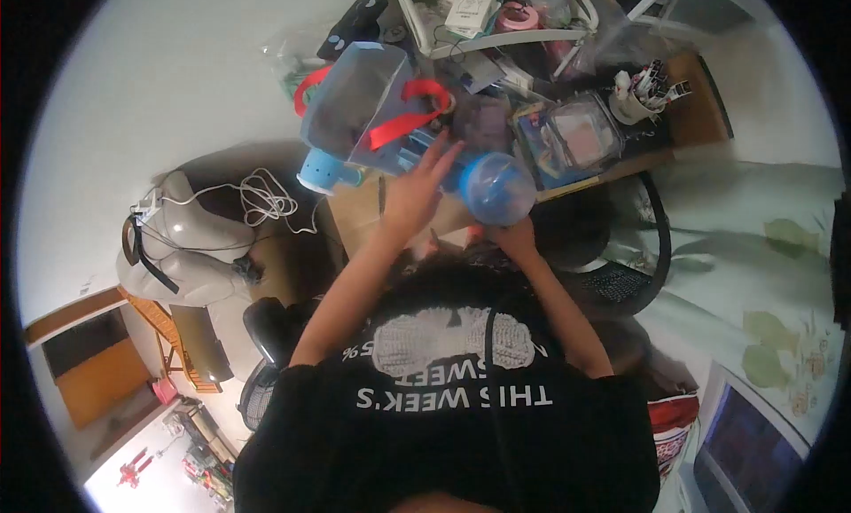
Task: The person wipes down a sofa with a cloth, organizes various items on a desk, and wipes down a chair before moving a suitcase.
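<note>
My left hand (417, 189) reaches forward with its fingers stretched out, beside the light-blue parts at the near edge of a see-through blue box (355, 92). I cannot tell whether the fingertips touch them. A red ribbon (394, 132) loops off the box, and a blue perforated cup-like piece (319, 172) lies at its near left corner. In my right hand (516, 240) is a clear, rounded plastic container (501, 190) with a blue collar, gripped from its near side. The container hides part of those fingers.
Behind stand a white rack (505, 41) with tape and small boxes, a clear plastic case (581, 136) and a cup of pens (631, 105). A black chair (620, 278) is at right. White cables (266, 198) lie at left, and a monitor (753, 438) stands lower right.
</note>
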Motion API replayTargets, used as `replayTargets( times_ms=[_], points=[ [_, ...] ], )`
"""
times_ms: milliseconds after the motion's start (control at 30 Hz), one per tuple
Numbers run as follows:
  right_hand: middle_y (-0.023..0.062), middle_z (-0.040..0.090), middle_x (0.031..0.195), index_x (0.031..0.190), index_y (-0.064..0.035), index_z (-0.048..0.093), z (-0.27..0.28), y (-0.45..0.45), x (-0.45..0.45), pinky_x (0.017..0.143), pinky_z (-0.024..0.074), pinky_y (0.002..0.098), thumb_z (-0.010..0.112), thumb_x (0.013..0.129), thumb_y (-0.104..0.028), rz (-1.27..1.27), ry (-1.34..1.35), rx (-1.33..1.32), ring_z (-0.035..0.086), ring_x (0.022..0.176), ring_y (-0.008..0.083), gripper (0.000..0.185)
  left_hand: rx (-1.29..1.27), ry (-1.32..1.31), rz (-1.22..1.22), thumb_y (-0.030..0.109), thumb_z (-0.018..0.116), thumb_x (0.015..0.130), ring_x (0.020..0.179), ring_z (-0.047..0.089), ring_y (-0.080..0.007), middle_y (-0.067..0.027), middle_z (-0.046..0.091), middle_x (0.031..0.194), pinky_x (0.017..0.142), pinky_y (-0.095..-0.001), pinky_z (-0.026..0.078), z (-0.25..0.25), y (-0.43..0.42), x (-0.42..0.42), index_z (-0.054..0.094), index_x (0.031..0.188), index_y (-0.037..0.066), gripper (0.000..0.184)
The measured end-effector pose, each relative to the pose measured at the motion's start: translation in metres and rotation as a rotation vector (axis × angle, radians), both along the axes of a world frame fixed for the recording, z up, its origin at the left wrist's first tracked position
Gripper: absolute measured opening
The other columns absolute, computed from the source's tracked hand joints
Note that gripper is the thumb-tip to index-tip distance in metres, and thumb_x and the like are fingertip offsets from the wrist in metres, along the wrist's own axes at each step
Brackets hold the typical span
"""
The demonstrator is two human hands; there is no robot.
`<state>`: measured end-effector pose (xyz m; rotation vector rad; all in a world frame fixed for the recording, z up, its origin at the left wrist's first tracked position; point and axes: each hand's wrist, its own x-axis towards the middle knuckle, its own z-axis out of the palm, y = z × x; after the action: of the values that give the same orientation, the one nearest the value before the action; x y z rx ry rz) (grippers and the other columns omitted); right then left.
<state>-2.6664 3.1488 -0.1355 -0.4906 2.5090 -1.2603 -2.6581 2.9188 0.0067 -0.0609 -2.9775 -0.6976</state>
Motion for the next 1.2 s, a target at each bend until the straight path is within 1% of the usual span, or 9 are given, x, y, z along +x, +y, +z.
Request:
replayTargets(
  times_ms=[67, 200, 600, 667, 800, 867, 933, 1067, 1200],
  points=[
    [0.019, 0.057, 0.121, 0.132, -0.0046, 0.043, -0.011, -0.009, -0.011, 0.093, 0.0443, 0.0419, 0.07, 0.078, -0.029, 0.106, 0.314, -0.061, 0.054, 0.112, 0.0367, 0.065, -0.187, -0.065, -0.059, -0.003, 0.067, 0.068, 0.087, 0.064, -0.0325, -0.0098, 0.045, 0.135, 0.07, -0.0404, 0.055, -0.002, 0.001, -0.014, 0.041, 0.135, 0.019, 0.075],
    [0.0144, 0.054, 0.126, 0.13, -0.0097, 0.048, -0.045, -0.016, -0.016, 0.098, 0.0404, 0.0415, 0.067, 0.08, -0.027, 0.186, 0.347, -0.123, 0.049, 0.119, 0.0323, 0.056, -0.264, -0.205, -0.067, 0.001, 0.068, 0.065, 0.089, 0.063, -0.0356, -0.0102, 0.045, 0.133, 0.069, -0.0429, 0.054, -0.006, 0.003, -0.019, 0.043, 0.133, 0.021, 0.075],
    [0.0125, 0.058, 0.119, 0.117, -0.0139, 0.056, 0.034, -0.02, 0.005, 0.096, 0.0405, 0.0412, 0.072, 0.071, -0.026, 0.373, 0.001, -0.185, 0.057, 0.108, 0.0298, 0.05, -0.184, -0.391, 0.262, 0.027, 0.076, 0.063, 0.086, 0.064, -0.0345, -0.0103, 0.051, 0.114, 0.07, -0.0464, 0.053, 0.022, -0.001, 0.07, 0.051, 0.122, 0.02, 0.064],
    [0.0135, 0.059, 0.115, 0.116, -0.0114, 0.056, 0.035, -0.015, 0.003, 0.089, 0.0436, 0.0426, 0.072, 0.071, -0.023, 0.267, -0.151, 0.101, 0.057, 0.104, 0.033, 0.05, -0.156, -0.429, 0.334, 0.029, 0.076, 0.063, 0.087, 0.064, -0.0344, -0.0101, 0.051, 0.116, 0.07, -0.0466, 0.052, 0.026, -0.011, 0.08, 0.051, 0.122, 0.022, 0.064],
    [0.0175, 0.056, 0.117, 0.115, -0.007, 0.054, 0.035, -0.01, -0.004, 0.087, 0.0421, 0.0465, 0.073, 0.071, -0.025, 0.093, -0.178, 0.016, 0.054, 0.105, 0.0369, 0.051, -0.218, -0.379, 0.488, 0.034, 0.078, 0.061, 0.084, 0.064, -0.0322, -0.007, 0.053, 0.108, 0.069, -0.0452, 0.053, 0.022, -0.029, 0.099, 0.054, 0.119, 0.02, 0.065],
    [0.0183, 0.052, 0.121, 0.123, -0.0124, 0.05, 0.043, -0.008, -0.007, 0.094, 0.0419, 0.0456, 0.07, 0.073, -0.012, 0.077, 0.051, 0.122, 0.048, 0.117, 0.0367, 0.054, -0.175, -0.344, 0.532, 0.034, 0.079, 0.06, 0.081, 0.064, -0.0317, -0.0068, 0.053, 0.106, 0.067, -0.044, 0.053, 0.027, -0.032, 0.104, 0.055, 0.118, 0.019, 0.064],
    [0.02, 0.048, 0.126, 0.123, -0.0098, 0.049, -0.038, -0.009, 0.008, 0.097, 0.0396, 0.0461, 0.067, 0.077, -0.016, 0.153, 0.084, 0.161, 0.045, 0.12, 0.0382, 0.051, -0.191, -0.326, 0.55, 0.034, 0.079, 0.059, 0.08, 0.064, -0.0315, -0.0068, 0.053, 0.105, 0.066, -0.0435, 0.053, 0.028, -0.032, 0.107, 0.056, 0.117, 0.018, 0.064],
    [0.0237, 0.037, 0.138, 0.131, 0.0013, 0.043, -0.053, -0.041, 0.007, 0.103, 0.0387, 0.0434, 0.059, 0.083, -0.024, 0.581, 0.272, 0.291, 0.034, 0.131, 0.0365, 0.057, -0.166, -0.274, 0.547, 0.033, 0.079, 0.059, 0.079, 0.064, -0.0322, -0.0071, 0.052, 0.105, 0.065, -0.0445, 0.053, 0.026, -0.032, 0.111, 0.056, 0.117, 0.017, 0.064],
    [0.0224, 0.035, 0.141, 0.132, 0.0019, 0.043, -0.06, -0.108, -0.02, 0.104, 0.0389, 0.0405, 0.056, 0.082, -0.02, 0.557, 0.408, 0.132, 0.031, 0.134, 0.0352, 0.056, -0.183, -0.304, 0.552, 0.033, 0.079, 0.059, 0.078, 0.063, -0.0329, -0.0078, 0.052, 0.104, 0.064, -0.045, 0.053, 0.029, -0.026, 0.107, 0.056, 0.116, 0.017, 0.063]
  ],
)
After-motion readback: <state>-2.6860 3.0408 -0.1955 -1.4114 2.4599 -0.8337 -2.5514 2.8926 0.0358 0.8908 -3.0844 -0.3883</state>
